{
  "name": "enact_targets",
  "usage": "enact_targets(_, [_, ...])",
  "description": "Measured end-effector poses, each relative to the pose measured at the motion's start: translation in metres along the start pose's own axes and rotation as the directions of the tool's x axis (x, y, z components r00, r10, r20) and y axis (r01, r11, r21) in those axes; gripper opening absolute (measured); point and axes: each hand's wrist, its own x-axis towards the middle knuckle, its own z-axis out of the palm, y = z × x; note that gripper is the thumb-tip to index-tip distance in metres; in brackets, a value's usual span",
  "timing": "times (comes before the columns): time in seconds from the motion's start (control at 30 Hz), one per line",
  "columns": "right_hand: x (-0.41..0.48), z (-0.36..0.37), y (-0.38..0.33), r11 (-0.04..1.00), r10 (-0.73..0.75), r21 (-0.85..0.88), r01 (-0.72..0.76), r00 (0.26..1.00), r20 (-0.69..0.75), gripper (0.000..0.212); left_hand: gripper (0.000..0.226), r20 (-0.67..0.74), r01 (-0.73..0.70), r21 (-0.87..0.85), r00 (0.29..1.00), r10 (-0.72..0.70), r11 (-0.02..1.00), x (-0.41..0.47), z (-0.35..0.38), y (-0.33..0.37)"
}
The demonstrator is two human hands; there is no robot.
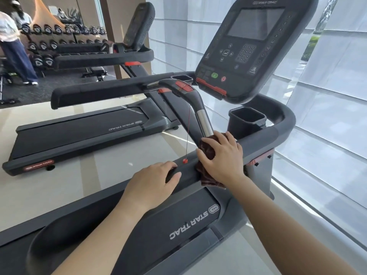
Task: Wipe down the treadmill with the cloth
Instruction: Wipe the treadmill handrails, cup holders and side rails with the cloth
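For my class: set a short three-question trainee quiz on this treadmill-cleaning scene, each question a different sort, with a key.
1. True or false: the left hand grips the cloth.
2. The right hand presses the cloth against: A the console, B the handrail, C the belt.
3. Fill in: the hanging safety clip is ____ in colour.
Key: 1 false; 2 B; 3 red.

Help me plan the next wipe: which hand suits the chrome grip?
Right. The right hand holds the brown cloth just below the chrome grip; the left hand only holds the handrail.
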Motion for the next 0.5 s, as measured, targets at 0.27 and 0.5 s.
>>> enact_targets(0.27, [-0.024, 0.013, 0.000, 0.984, -0.112, 0.122, 0.129, 0.984, -0.137, 0.030, 0.044, -0.049, -0.010, 0.070, 0.999, 0.014, 0.997, -0.004, 0.001, 0.003])
enact_targets(0.5, [-0.018, 0.016, -0.007, 0.977, -0.069, 0.183, 0.105, 0.979, -0.194, 0.020, 0.046, -0.059, 0.017, 0.124, 0.998, -0.009, 0.992, -0.007, 0.000, 0.005])
